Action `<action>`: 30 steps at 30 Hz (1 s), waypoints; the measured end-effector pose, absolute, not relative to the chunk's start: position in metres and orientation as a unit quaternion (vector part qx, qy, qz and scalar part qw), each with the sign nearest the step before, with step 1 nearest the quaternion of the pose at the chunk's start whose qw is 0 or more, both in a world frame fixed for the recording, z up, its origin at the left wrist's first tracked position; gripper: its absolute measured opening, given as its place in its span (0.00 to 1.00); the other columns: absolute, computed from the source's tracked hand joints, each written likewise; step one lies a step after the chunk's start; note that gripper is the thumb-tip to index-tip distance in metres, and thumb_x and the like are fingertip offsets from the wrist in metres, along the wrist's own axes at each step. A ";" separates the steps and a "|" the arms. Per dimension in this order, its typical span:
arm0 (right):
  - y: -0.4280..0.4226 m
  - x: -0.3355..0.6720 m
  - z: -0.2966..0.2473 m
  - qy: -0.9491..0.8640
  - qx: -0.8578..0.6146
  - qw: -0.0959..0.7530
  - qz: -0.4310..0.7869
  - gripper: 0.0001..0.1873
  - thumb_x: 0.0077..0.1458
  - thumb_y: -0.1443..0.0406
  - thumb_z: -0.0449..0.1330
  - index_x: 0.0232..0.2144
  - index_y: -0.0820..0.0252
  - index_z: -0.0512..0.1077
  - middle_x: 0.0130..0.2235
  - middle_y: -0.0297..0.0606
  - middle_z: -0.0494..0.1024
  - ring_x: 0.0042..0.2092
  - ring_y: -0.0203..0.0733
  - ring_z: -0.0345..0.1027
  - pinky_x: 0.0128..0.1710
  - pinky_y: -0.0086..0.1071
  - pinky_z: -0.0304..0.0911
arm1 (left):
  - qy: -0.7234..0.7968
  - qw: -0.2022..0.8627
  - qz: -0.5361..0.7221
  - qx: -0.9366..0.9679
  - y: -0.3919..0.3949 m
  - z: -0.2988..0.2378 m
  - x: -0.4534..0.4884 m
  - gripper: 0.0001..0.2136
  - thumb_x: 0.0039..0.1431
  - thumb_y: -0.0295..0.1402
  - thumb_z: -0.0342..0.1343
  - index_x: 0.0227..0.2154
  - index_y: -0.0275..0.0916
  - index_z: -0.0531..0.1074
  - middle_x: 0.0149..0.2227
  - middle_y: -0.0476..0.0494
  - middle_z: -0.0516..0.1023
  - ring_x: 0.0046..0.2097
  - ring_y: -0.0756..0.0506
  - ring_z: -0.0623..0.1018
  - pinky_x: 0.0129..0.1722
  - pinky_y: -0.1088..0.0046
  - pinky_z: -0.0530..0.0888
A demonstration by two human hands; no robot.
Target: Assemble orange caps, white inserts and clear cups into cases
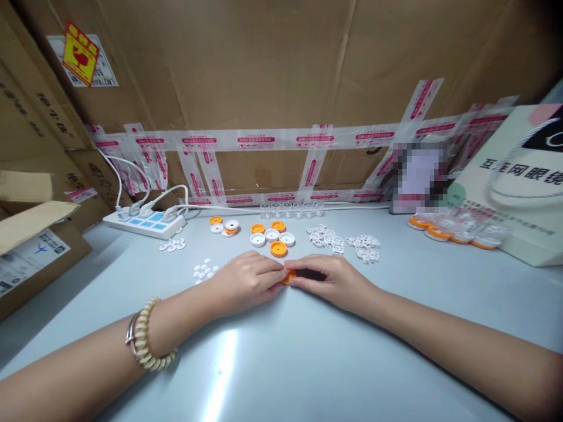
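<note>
Between my two hands, just above or on the table, is a small orange round cap (289,277). My left hand (251,278) pinches it from the left, its fingers pressed together. From the other side my right hand (336,278) grips it between thumb and fingertips. Fingers cover much of the cap, so its inside cannot be made out. Just beyond lie shallow round caps, an orange cap (278,249) nearest and a white cap (287,238) among several others. Small white discs (204,269) are spread left of my left hand. White perforated pieces (325,236) lie past my right hand.
A white power strip (145,221) with plugged cables stands back left, near an open carton (39,252). Clear round parts (292,210) line the back. Finished-looking clear-topped orange pieces (457,228) sit by a paper bag (514,187) at right. A large cardboard box (264,70) walls the rear.
</note>
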State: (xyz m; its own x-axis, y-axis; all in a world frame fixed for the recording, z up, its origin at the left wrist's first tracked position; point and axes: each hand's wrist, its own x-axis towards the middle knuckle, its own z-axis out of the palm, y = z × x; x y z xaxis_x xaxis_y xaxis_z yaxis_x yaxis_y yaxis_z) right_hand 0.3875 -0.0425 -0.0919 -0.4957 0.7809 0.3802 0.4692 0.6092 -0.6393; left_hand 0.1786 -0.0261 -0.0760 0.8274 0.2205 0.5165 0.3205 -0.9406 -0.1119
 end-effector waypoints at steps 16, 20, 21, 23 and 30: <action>-0.043 0.389 -0.091 -0.790 -0.408 0.343 0.304 0.09 0.50 0.63 0.62 0.36 0.57 0.76 0.37 0.35 0.80 0.38 0.39 0.74 0.40 0.32 0.69 | -0.162 -0.100 -0.270 -0.944 -0.017 -0.079 0.173 0.06 0.59 0.25 0.51 0.37 0.34 0.73 0.36 0.42 0.79 0.38 0.49 0.78 0.39 0.75 0.75; -0.043 0.389 -0.091 -0.796 -0.404 0.339 0.297 0.09 0.50 0.63 0.61 0.36 0.55 0.76 0.39 0.34 0.80 0.39 0.38 0.74 0.41 0.31 0.69 | -0.174 -0.131 -0.280 -0.935 -0.017 -0.078 0.174 0.06 0.59 0.26 0.52 0.36 0.35 0.73 0.35 0.43 0.79 0.37 0.50 0.77 0.39 0.75 0.75; -0.043 0.389 -0.091 -0.798 -0.402 0.339 0.294 0.09 0.50 0.63 0.61 0.36 0.55 0.76 0.39 0.34 0.80 0.39 0.39 0.74 0.41 0.31 0.69 | -0.175 -0.134 -0.282 -0.934 -0.016 -0.079 0.174 0.06 0.59 0.26 0.52 0.36 0.35 0.73 0.35 0.43 0.79 0.37 0.50 0.77 0.39 0.75 0.75; -0.043 0.389 -0.091 -0.802 -0.398 0.341 0.287 0.08 0.50 0.63 0.61 0.36 0.55 0.76 0.39 0.34 0.80 0.39 0.39 0.74 0.41 0.31 0.69 | -0.174 -0.132 -0.286 -0.933 -0.016 -0.079 0.175 0.06 0.59 0.26 0.52 0.36 0.35 0.74 0.35 0.42 0.79 0.37 0.49 0.77 0.39 0.74 0.75; -0.042 0.389 -0.092 -0.813 -0.386 0.347 0.262 0.08 0.51 0.64 0.60 0.36 0.54 0.77 0.39 0.34 0.80 0.40 0.39 0.74 0.42 0.31 0.69 | -0.171 -0.108 -0.276 -0.940 -0.016 -0.081 0.173 0.08 0.59 0.27 0.51 0.38 0.35 0.75 0.37 0.40 0.78 0.38 0.48 0.77 0.39 0.73 0.76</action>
